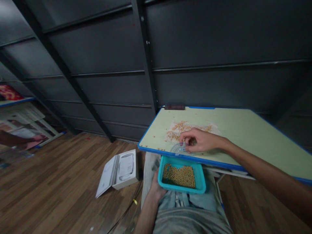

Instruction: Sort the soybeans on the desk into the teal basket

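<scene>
On the table's near edge, my right hand (198,140) is closed, its thumb and fingertips at a clear half-round protractor (177,148). Small round tan beads or beans (181,126) lie scattered on the tabletop just beyond, amid pale powder. Below the edge, a turquoise plastic tray (201,178) rests on my lap, its bottom largely covered with the same small round pieces (180,175). My left hand (157,187) grips the tray's left side, with its fingers partly hidden by the tray.
The pale table (243,136) has a blue rim, and a dark block (175,107) sits at its far edge. An open white box (125,169) and a cable (126,209) lie on the wooden floor at left. Another person's leg (17,139) shows far left. A dark panelled wall (117,87) stands behind.
</scene>
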